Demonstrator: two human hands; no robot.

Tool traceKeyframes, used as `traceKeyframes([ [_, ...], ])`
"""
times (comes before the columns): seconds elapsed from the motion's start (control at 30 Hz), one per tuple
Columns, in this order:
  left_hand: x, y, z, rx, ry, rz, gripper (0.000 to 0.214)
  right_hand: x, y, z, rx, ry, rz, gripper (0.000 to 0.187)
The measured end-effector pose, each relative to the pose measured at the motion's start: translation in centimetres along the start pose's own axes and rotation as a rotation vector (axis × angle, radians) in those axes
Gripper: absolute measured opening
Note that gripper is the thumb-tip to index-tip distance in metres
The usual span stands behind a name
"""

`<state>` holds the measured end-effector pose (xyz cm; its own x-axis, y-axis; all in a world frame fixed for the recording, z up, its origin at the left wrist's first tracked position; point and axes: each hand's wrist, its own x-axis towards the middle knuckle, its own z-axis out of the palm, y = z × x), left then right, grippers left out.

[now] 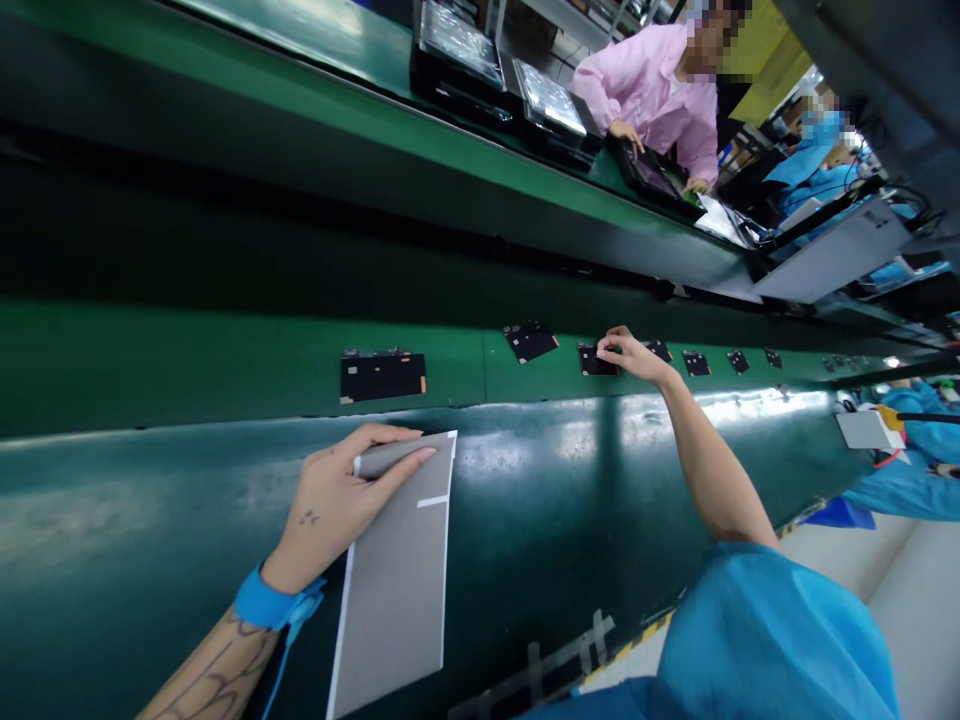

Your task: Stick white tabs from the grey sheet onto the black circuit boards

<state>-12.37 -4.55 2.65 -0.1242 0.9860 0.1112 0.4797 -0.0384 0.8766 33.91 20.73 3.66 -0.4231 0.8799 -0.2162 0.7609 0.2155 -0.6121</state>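
Note:
My left hand (341, 495) rests on the top end of a grey sheet with white edges (401, 580) that lies on the dark green bench; its fingers lie stretched over the sheet's corner. My right hand (628, 355) reaches out to the green conveyor belt (225, 365) and its fingertips pinch a small black board (596, 360). More black boards lie in a row on the belt: a large one (382, 375) to the left, one (530, 341) beside my right hand, and several smaller ones (696, 363) further right.
A person in a pink coat (652, 90) works at the far line over a dark tray (652, 175). Black trays with shiny parts (461, 45) stand on the upper belt. People in blue (817, 165) are at the right. A white box (866, 430) sits near the bench end.

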Motion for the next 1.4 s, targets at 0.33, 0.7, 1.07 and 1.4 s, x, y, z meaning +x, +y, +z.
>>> traceKeyframes([
  [0.33,-0.1,-0.3,0.1,0.003,-0.005,-0.005,0.037,-0.1,0.3,0.0,-0.044,0.031,-0.016,0.045],
  [0.7,0.5,0.6,1.2,-0.062,-0.019,0.016,0.033,-2.4,-4.2,3.5,-0.005,0.478,-0.125,0.032],
  [1.07,1.2,1.9,4.6,-0.104,0.005,0.110,0.015,-8.0,-19.3,17.2,0.318,0.335,-0.472,0.012],
  [1.4,1.0,1.5,5.2,-0.089,0.011,0.137,0.015,-8.2,-17.8,18.1,-0.013,0.449,-0.602,0.016],
])
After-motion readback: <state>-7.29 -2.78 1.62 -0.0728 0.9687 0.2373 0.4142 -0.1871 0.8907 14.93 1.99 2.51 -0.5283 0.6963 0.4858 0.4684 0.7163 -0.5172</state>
